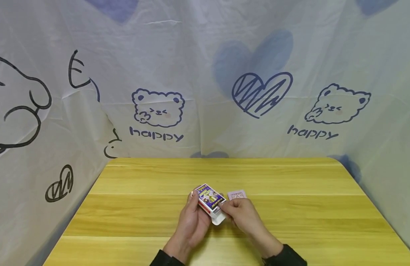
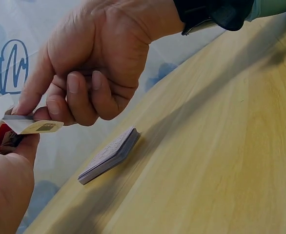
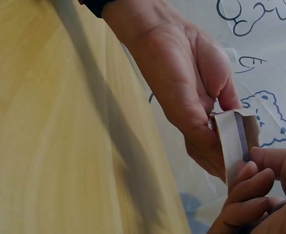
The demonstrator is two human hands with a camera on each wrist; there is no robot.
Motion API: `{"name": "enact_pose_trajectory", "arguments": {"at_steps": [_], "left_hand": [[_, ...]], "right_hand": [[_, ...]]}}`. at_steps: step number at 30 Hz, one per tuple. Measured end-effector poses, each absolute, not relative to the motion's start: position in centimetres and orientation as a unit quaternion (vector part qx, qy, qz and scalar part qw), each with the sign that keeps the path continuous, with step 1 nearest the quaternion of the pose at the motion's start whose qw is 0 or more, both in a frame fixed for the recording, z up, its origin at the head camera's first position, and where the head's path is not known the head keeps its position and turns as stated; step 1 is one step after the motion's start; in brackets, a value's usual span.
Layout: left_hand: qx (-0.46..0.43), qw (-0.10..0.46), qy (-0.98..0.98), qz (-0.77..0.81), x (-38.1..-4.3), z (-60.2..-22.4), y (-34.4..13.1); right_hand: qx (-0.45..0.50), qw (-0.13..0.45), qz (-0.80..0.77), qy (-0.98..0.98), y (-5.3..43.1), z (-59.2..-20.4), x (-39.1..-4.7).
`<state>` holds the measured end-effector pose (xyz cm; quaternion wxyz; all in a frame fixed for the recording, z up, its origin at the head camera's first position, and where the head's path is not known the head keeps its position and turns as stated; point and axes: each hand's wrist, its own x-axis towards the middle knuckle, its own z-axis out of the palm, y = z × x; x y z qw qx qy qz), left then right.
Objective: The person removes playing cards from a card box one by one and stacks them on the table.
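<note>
A playing card box (image 1: 209, 195) with a purple and yellow printed face lies tilted in my left hand (image 1: 191, 221), which grips it by the sides above the table. Its open end faces my right hand (image 1: 243, 216), and a white flap (image 1: 219, 218) hangs out there. My right thumb and forefinger pinch at this mouth, the other fingers curled. Inside the box, the edge of some cards (image 3: 242, 136) shows in the right wrist view. Just beyond my right hand, a stack of playing cards (image 2: 109, 155) with patterned backs rests on the table.
The light wooden table (image 1: 131, 207) runs back to a white cloth (image 1: 205, 125) printed with hearts and bears. More cloth (image 1: 41, 122) hangs along the left side. Dark sleeves (image 1: 286, 255) cover both wrists.
</note>
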<state>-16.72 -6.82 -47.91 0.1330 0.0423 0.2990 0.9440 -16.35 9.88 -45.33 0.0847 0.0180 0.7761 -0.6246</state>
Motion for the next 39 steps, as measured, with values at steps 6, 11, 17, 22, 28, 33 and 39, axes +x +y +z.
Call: {"name": "enact_pose_trajectory", "arguments": {"at_steps": [6,11,17,22,28,33,39], "left_hand": [[0.045,0.128,0.294,0.946,-16.6,-47.9,-6.9],[0.037,0.124,0.292,0.948,-16.7,-47.8,-7.0],[0.024,0.111,0.304,0.946,-16.9,-47.8,-7.3],[0.023,0.110,0.311,0.944,-17.0,-47.9,-7.5],[0.018,0.104,0.322,0.941,-17.2,-47.8,-7.6],[0.012,0.099,0.342,0.934,-17.3,-47.9,-8.0],[0.014,0.103,0.354,0.929,-17.4,-48.0,-8.1]], "right_hand": [[0.048,0.097,-0.666,0.738,9.6,-45.5,-16.1],[0.060,0.107,-0.706,0.698,9.4,-45.1,-16.0],[0.038,0.121,-0.704,0.699,9.2,-44.8,-15.9],[0.032,0.119,-0.681,0.722,9.4,-44.7,-15.9],[0.028,0.111,-0.675,0.729,9.7,-44.8,-15.9],[-0.006,0.126,-0.665,0.736,10.0,-44.6,-15.9],[-0.033,0.145,-0.638,0.755,10.2,-44.5,-15.8]]}}
